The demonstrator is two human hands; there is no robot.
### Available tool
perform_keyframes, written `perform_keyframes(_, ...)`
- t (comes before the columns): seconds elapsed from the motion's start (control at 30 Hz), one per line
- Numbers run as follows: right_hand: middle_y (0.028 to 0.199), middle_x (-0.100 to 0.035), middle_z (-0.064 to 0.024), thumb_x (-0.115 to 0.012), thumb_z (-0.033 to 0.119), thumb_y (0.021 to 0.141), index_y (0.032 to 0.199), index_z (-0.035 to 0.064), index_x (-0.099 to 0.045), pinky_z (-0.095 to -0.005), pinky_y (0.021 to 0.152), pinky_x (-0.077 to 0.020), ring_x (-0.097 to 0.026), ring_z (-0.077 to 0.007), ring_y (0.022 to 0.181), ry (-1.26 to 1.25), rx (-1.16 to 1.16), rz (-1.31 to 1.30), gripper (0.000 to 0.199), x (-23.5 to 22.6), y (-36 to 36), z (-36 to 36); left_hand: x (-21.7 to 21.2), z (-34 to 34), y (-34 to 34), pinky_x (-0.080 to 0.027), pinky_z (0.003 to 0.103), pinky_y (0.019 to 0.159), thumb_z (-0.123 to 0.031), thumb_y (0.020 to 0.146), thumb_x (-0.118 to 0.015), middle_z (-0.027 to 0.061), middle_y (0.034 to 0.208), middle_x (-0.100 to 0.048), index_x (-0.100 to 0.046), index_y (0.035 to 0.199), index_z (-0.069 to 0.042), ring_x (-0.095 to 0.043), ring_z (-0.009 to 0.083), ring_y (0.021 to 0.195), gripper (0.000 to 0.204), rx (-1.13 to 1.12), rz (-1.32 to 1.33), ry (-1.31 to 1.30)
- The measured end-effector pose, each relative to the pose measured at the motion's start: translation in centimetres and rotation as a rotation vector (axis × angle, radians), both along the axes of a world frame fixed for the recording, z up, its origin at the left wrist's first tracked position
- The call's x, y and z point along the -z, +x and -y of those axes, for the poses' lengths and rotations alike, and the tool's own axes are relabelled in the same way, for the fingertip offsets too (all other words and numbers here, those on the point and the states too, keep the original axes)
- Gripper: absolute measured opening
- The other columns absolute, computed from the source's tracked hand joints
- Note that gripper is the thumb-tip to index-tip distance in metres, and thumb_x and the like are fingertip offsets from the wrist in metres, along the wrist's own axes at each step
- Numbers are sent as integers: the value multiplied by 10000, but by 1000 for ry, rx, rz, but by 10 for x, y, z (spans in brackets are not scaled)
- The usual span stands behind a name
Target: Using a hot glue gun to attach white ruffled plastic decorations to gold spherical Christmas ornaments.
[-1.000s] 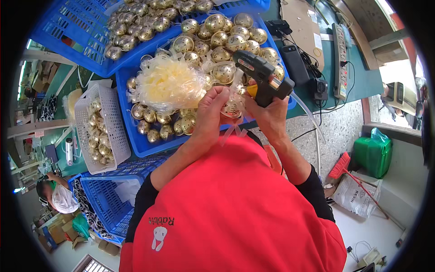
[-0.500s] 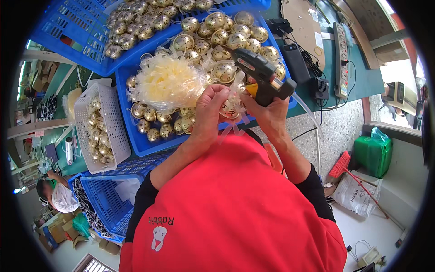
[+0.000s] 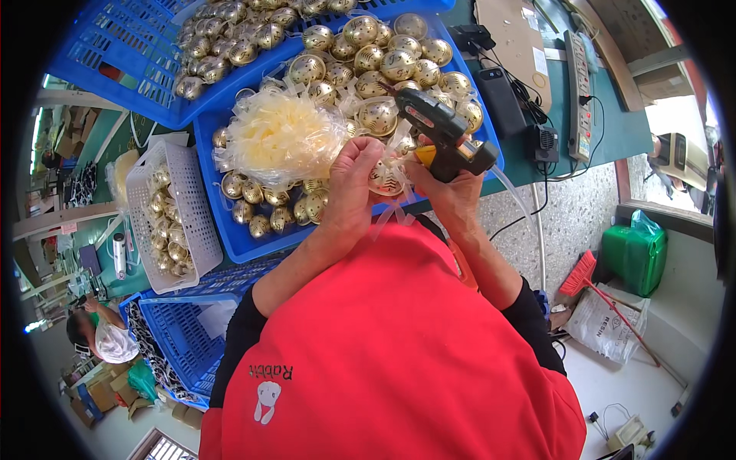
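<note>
My right hand [image 3: 452,195] is wrapped round the handle of a dark green and black glue gun [image 3: 431,119], its nozzle pointing up and left over the baubles. In front of my chest, a gold bauble [image 3: 385,182] with dark markings sits between my hands. Sheer pale ribbon [image 3: 395,215] hangs from it toward my red apron. The thumb and forefinger of my left hand [image 3: 353,184] pinch together at the bauble's left side, on the ribbon; the exact grip is partly hidden. The right fingertips are close to the ribbon too.
A blue tray [image 3: 253,249] holds many gold baubles and a plastic bag of cream ribbon bows [image 3: 284,134]. Left of it stands a white basket [image 3: 203,230] of baubles. A power bank [image 3: 500,100], cables and a power strip [image 3: 579,100] lie right. Another person [image 3: 111,337] is far left.
The glue gun has dipped slightly and shifted a little left with my right hand. My left hand keeps its pinch by the bauble, almost unmoved.
</note>
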State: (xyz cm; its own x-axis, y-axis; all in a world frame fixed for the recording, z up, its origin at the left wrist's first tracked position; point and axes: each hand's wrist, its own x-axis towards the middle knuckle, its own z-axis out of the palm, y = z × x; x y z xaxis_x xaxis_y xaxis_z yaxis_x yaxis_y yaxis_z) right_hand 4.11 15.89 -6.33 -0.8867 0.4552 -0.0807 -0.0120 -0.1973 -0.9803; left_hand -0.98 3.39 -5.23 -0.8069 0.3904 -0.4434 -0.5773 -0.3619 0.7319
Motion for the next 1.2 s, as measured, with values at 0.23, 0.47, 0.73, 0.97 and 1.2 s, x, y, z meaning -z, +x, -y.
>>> perform_keyframes(0.23,784,-621,-23,-709,-10,691,1016,11,-577,-189,542,-463,-576,-71,646,11,-11,-32,352,5,-2,4,7,-2,-1,-519,244,565,-195,890,-520,64,825,-598,-491,950,-60,-588,99,662,151,-78,-27,43)
perform_keyframes(0.47,791,-621,-30,-705,-15,695,1026,9,-574,-189,552,-465,-575,-68,647,-29,3,-21,357,10,-1,6,14,-3,-1,-504,232,610,-191,888,-531,48,806,-596,-504,934,-55,-574,80,682,146,-79,-60,45)
perform_keyframes(0.73,655,-552,-21,-654,-11,745,1040,10,-559,-196,401,-337,-468,-67,456,-3,81,20,311,7,2,-17,3,4,-9,-533,358,597,-319,923,-425,106,919,-581,-463,973,-72,-614,209,777,255,16,38,37)
perform_keyframes(0.97,701,-604,-50,-657,-35,724,1067,1,-542,-187,426,-389,-510,-69,498,-19,17,-25,363,-36,25,-32,-18,9,-16,-466,471,830,-177,843,-463,162,1073,-536,-370,1179,-21,-568,302,966,382,58,-46,248)
perform_keyframes(1.2,884,-647,-80,-661,-44,729,1074,-22,-546,-203,600,-495,-599,-92,708,-26,4,-111,364,-32,15,-12,-30,8,-5,-470,386,851,-120,879,-438,194,1131,-517,-308,1256,6,-581,268,968,418,212,-138,219)
